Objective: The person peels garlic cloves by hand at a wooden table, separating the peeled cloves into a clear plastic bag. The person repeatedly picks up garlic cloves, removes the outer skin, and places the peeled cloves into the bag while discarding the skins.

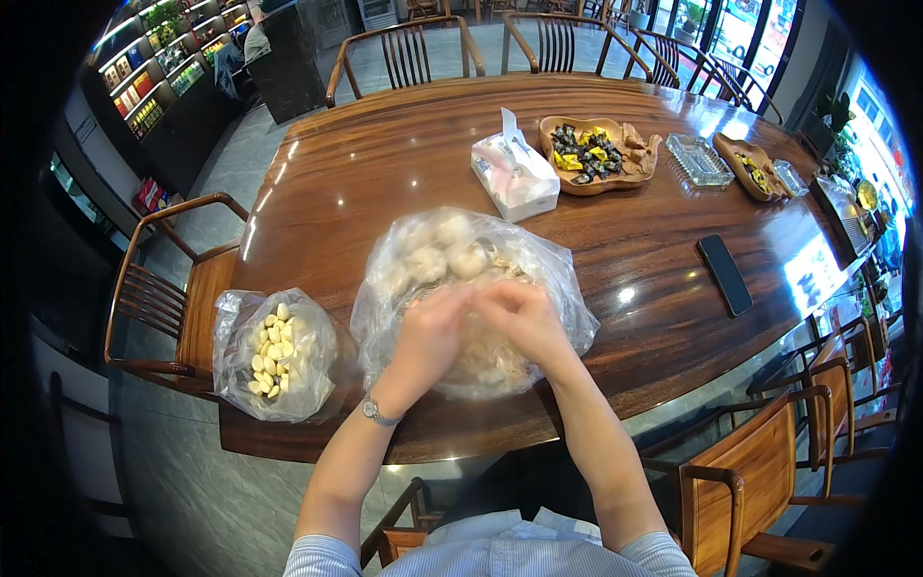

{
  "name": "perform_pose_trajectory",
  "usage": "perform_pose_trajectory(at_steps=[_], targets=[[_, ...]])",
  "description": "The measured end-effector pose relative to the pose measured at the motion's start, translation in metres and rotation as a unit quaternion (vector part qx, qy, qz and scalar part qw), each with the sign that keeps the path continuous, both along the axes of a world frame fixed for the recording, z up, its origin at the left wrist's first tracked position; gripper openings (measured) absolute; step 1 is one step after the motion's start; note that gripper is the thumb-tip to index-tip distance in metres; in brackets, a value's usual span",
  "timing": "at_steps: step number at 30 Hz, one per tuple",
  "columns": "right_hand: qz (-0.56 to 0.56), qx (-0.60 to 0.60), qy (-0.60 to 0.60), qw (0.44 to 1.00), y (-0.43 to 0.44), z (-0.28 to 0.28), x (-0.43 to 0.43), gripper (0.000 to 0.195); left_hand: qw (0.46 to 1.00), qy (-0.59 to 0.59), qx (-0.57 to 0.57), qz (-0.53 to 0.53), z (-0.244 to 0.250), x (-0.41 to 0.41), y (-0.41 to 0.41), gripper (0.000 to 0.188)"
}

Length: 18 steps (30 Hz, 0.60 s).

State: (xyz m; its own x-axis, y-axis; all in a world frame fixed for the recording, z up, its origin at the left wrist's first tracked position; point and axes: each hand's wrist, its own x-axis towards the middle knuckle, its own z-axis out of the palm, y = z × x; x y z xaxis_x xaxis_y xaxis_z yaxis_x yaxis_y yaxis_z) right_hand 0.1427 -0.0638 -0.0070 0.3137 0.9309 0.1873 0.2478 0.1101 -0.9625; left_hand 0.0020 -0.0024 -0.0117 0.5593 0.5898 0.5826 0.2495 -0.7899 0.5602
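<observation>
My left hand [430, 335] and my right hand [524, 317] meet at the fingertips above a large clear plastic bag [561, 288]. Both are blurred, and whatever lies between the fingers cannot be made out. Whole garlic bulbs [469, 260] sit in the far part of that bag, with loose garlic skins [497, 364] beneath and nearer to me. To the left, a smaller clear plastic bag [314, 389] stands open at the table's edge, holding peeled garlic cloves [274, 350]. A metal wristwatch [371, 409] is on my left wrist.
On the wooden table [642, 238] stand a tissue pack [515, 177], a carved wooden tray [577, 189] of wrapped sweets, a glass ashtray [698, 160], a smaller wooden tray [750, 169] and a smartphone [725, 275]. Wooden chairs [184, 288] surround the table.
</observation>
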Motion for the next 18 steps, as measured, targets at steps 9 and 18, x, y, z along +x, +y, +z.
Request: perform_pose_trajectory(at_steps=[9, 18], targets=[[-0.013, -0.008, 0.009, 1.0, 0.0, -0.001, -0.004, 0.009, 0.998, 0.046, 0.041, 0.022, 0.005, 0.002, -0.011, 0.031], [0.005, -0.042, 0.141, 0.989, 0.002, -0.004, -0.003, 0.007, 0.965, -0.102, -0.237, -0.039, 0.004, 0.002, -0.006, 0.022]])
